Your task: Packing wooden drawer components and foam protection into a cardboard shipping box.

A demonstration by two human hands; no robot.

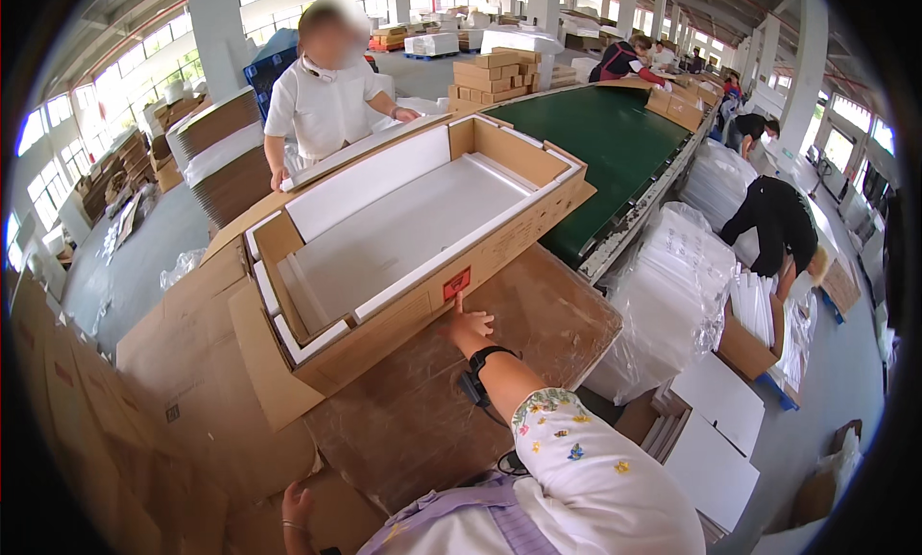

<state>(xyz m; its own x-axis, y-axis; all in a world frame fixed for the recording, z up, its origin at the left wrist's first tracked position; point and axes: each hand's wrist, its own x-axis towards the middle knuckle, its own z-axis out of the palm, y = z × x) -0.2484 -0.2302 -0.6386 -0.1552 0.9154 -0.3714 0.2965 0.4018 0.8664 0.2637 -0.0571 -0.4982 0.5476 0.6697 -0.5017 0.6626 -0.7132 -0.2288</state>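
Note:
A large open cardboard box (pixel 519 230) lies across the work table. White foam strips (pixel 403 281) line its rim, and a pale flat panel (pixel 389 238) lies inside. My right hand (pixel 468 325) is at the box's near side, index finger stretched to the red label (pixel 456 284) and the other fingers apart. Low on the left, my left hand (pixel 298 507) is beside a cardboard edge, fingers loosely apart and partly hidden. Across the box, a co-worker in white (pixel 327 108) has both hands on a long white foam strip (pixel 360 155).
A green conveyor belt (pixel 595 132) runs off at the back right, with closed cartons (pixel 677 106) on it. Plastic-wrapped white stacks (pixel 672 286) stand at the right, near a bending person in black (pixel 773 224). Flat cardboard sheets (pixel 182 363) lie at the left.

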